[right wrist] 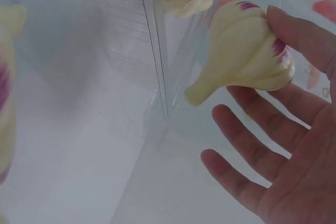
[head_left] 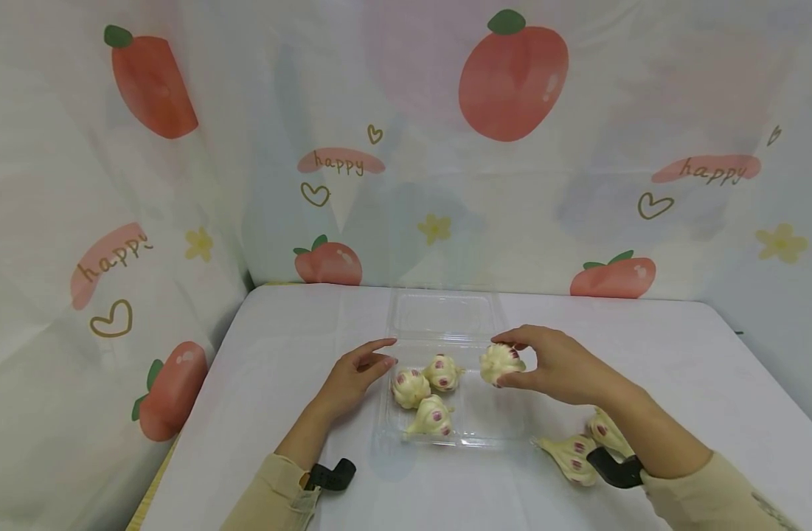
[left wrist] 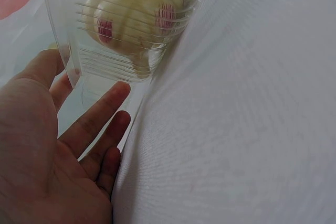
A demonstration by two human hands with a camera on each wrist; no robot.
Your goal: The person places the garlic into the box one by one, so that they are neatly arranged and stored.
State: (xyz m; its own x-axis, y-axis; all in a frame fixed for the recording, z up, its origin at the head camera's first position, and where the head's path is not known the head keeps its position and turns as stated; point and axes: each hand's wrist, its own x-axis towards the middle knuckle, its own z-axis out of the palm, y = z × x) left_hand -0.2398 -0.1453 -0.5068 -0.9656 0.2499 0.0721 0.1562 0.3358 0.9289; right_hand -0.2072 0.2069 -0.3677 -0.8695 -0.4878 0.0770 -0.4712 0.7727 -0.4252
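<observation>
My right hand (head_left: 565,365) pinches a garlic bulb (head_left: 501,363) between thumb and fingers over the right half of a clear plastic box (head_left: 492,420). In the right wrist view the held bulb (right wrist: 247,51) has its stem pointing down-left, beside the box wall (right wrist: 157,51). Three garlic bulbs, cream with purple patches, sit in the box's left half, one of them at the front (head_left: 432,417). My left hand (head_left: 352,376) is at the box's left edge, its loosely extended fingers touching the rim (left wrist: 60,40).
Two more garlic bulbs lie on the white table (head_left: 259,413) right of the box, one (head_left: 571,459) nearer and one (head_left: 608,431) partly behind my right wrist. The box's clear lid (head_left: 445,313) is folded back. A fruit-printed curtain (head_left: 406,221) stands behind the table.
</observation>
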